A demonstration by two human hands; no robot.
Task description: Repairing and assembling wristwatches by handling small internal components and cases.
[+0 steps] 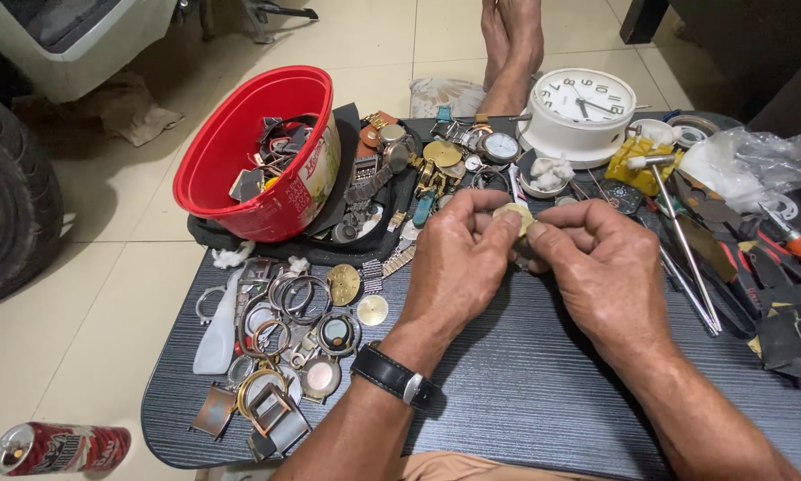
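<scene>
Both hands were up over the middle of the dark table (525, 392), meeting fingertip to fingertip. The left hand (458, 267), a black-strapped wristwatch (392, 376) on its wrist, had its fingers curled in tight, thumb and forefinger pinched on a small pale, round watch part (514, 216). The right hand (601, 272) came in from three o'clock, fingers likewise folded, its thumb and forefinger tips pressed to the same piece. So the part sat right between the two thumbs, lifted off the tabletop, mostly hidden by the fingers. Whether anything else was tucked in either palm, I could not tell.

Round about: at ten o'clock from the hands stood a red bowl (240, 151), tilted, with watch bits inside. At twelve o'clock lay a cluster of wristwatches and bands (436, 160) on a dark cloth. At one o'clock sat a white alarm clock (579, 111), face up. Over at three o'clock, a spread of hand tools (686, 240), with an orange-handled screwdriver (797, 236) farther out. At eight o'clock, a heap of watch cases and metal rings (280, 343), and well apart on the floor at seven o'clock, a red drinks can (57, 447) on its side.
</scene>
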